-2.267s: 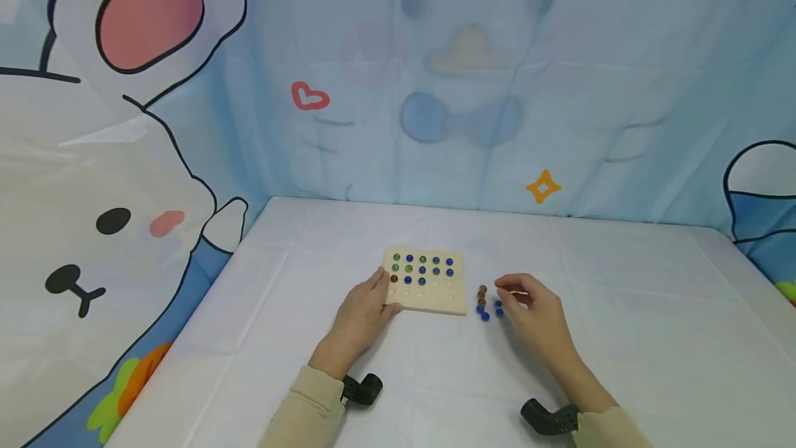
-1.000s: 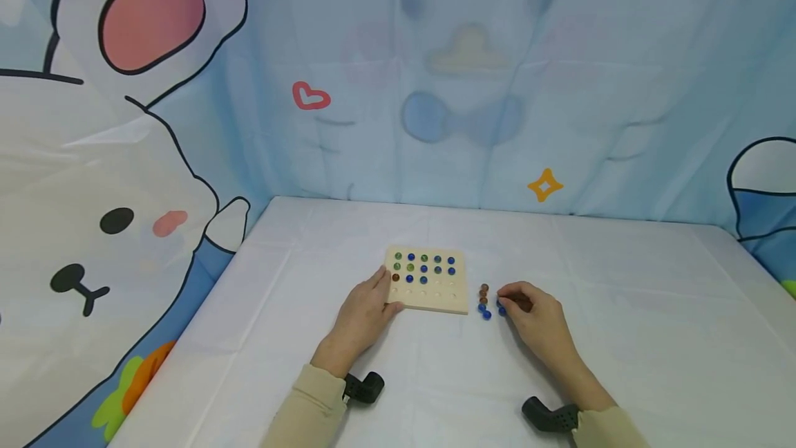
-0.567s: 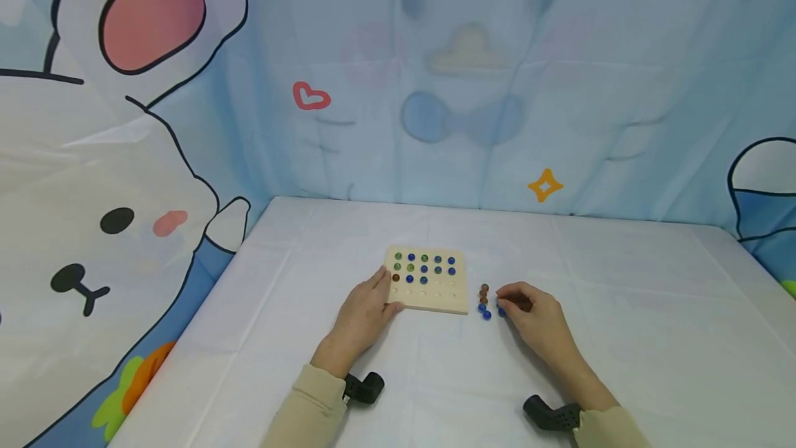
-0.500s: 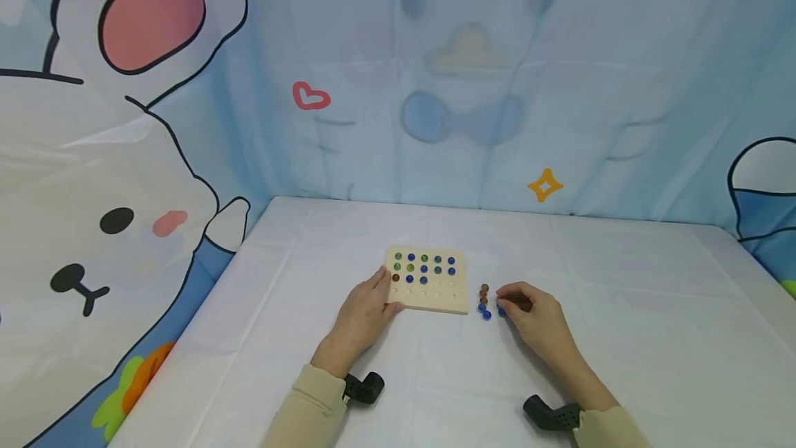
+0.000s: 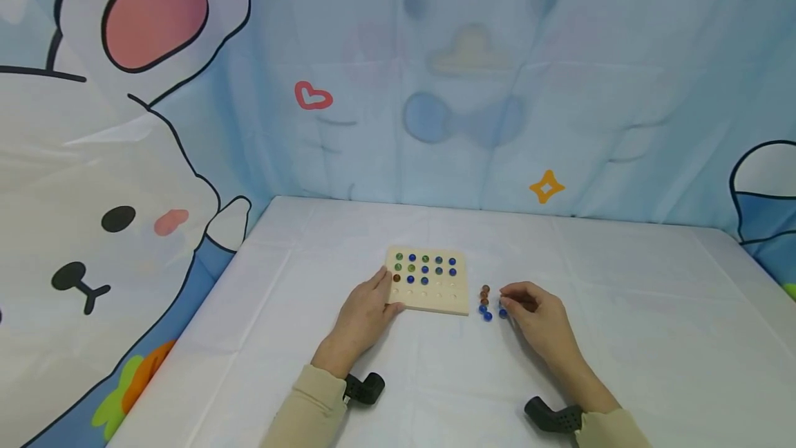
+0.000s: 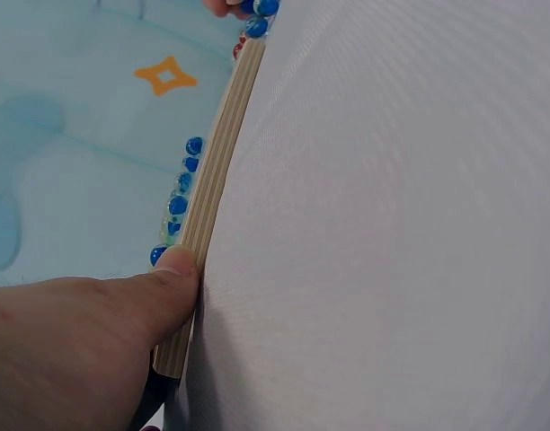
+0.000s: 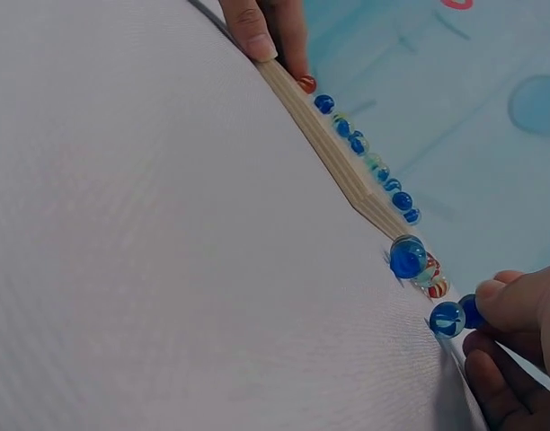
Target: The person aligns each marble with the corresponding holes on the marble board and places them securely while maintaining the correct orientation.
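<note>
A pale wooden board (image 5: 445, 303) lies on the table, with rows of glass marbles in its far hollows and bare hollows toward the near edge. My left hand (image 5: 363, 313) holds the board by its left side, thumb at the near edge. To the right, my right hand (image 5: 539, 316) pinches a dark blue marble (image 7: 471, 310) between thumb and fingers, low over the table. Another blue marble (image 7: 447, 320) sits right beside it. Between board and hand stands a short line of loose marbles: brown-red marbles (image 5: 484, 296) at the far end, blue marbles (image 5: 487, 316) nearer.
A white cloth (image 5: 653, 323) covers the table. Behind it hangs a light blue printed curtain (image 5: 361, 157), and a cartoon figure is printed on the left sheet (image 5: 149, 282). Each wrist wears a black camera mount, the left mount (image 5: 367, 388) and the right mount (image 5: 552, 416).
My right hand has come down slightly from above the two right-hand blue marbles, and its fingertips now cover the farther one. The left hand and board have stayed in place.
</note>
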Motion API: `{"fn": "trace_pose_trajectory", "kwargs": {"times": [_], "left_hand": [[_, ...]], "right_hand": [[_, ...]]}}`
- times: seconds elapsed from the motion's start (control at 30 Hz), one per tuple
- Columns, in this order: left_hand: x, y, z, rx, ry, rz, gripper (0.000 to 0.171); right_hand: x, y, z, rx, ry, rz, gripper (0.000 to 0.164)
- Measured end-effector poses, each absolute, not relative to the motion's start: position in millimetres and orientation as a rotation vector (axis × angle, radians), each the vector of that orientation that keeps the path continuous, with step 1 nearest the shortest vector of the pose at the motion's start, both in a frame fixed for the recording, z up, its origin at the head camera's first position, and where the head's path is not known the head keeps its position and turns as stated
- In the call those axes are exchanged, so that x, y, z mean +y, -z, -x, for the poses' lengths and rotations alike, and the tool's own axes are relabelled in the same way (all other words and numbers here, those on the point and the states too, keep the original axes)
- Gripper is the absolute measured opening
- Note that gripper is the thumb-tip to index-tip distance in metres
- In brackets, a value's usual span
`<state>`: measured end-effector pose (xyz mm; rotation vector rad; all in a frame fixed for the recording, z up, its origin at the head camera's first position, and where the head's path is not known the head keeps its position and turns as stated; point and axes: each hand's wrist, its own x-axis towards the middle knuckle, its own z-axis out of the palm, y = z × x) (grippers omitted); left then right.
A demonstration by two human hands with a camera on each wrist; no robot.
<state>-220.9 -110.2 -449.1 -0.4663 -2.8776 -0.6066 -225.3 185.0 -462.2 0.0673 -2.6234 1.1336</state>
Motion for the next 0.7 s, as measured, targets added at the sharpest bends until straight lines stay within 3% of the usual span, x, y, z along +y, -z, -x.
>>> {"fn": "trace_pose_trajectory", "kwargs": {"times": [0.7], "left_hand": [[-108.7,449.3,221.5,-2.888,0.601,0.439,0.066]], "right_hand": [[182.8,453.2,224.6,-2.591,-1.275,0.004,0.013]]}}
